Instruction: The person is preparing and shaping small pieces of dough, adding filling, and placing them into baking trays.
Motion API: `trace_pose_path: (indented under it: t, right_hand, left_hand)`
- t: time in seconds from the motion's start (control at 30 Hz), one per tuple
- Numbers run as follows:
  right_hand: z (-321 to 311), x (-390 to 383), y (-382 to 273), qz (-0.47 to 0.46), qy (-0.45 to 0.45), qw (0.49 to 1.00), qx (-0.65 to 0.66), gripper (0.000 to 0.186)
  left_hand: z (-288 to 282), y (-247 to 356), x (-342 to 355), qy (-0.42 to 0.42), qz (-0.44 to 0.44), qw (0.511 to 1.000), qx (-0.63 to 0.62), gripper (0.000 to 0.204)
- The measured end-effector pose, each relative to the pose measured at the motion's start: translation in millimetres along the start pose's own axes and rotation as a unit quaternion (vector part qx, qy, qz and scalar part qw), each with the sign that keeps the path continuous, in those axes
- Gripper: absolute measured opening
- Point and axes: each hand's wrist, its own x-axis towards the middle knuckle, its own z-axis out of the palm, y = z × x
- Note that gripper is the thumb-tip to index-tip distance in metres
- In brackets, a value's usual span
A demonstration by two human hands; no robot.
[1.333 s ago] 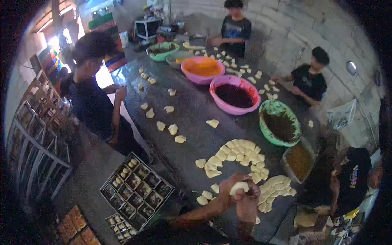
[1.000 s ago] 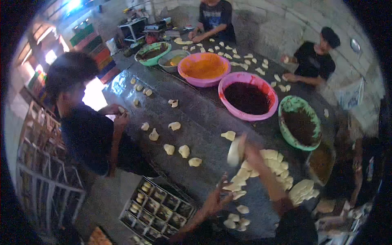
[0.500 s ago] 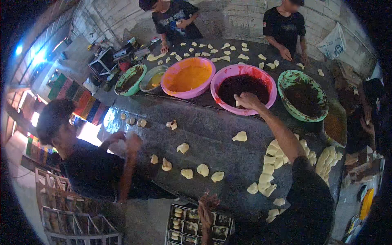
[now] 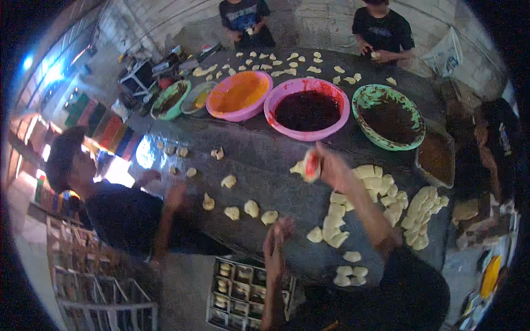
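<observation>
My right hand (image 4: 335, 172) is closed on a small pale piece smeared with red filling (image 4: 312, 164); blur hides its exact kind. It hangs over the dark table beside a flattened dough piece (image 4: 297, 167). My left hand (image 4: 277, 238) is at the table's near edge, blurred, its fingers looking loosely apart with nothing visible in them. Just beyond it lies a dough piece (image 4: 269, 217) in a row of filled-looking dough lumps (image 4: 232, 213). A pink basin of dark red filling (image 4: 307, 110) stands beyond my right hand. Cut dough pieces (image 4: 335, 218) lie beside my right forearm.
An orange-filled pink basin (image 4: 238, 95) and a green basin with dark filling (image 4: 389, 117) flank the red one. A compartmented tray (image 4: 238, 287) holds dough below the table edge. One co-worker (image 4: 118, 215) works at the left; others stand at the far side.
My right hand has come out of the red filling basin, toward me, carrying red-smeared filling. My left hand has risen toward the table edge. The view has shifted slightly.
</observation>
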Motion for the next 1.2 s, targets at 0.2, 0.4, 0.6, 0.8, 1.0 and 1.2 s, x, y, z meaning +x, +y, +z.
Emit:
trace_pose_path:
  t: [0.2, 0.4, 0.6, 0.8, 1.0, 1.2]
  right_hand:
    - [7, -177, 46, -0.009, 0.239, 0.956, 0.171, 0.028]
    - [-33, -319, 4, -0.007, 0.301, 0.948, -0.106, 0.033]
    - [-15, -402, -18, -0.129, 0.402, 0.831, -0.363, 0.047]
    - [-32, -442, 18, -0.155, 0.382, 0.886, -0.214, 0.047]
    - [-16, -415, 43, -0.196, 0.257, 0.589, -0.741, 0.073]
    - [-6, -370, 43, -0.165, 0.148, 0.676, -0.703, 0.075]
  left_hand:
    - [108, -31, -51, -0.064, 0.027, 0.994, -0.086, 0.04]
    - [162, -51, -132, -0.08, -0.1, 0.989, -0.079, 0.019]
    - [234, -44, -171, -0.181, 0.258, 0.896, 0.311, 0.017]
    - [244, -46, -174, -0.112, 0.075, 0.985, 0.105, 0.019]
    - [235, -55, -203, -0.09, 0.055, 0.994, 0.036, 0.034]
    - [192, -38, -154, -0.005, 0.099, 0.986, 0.132, 0.028]
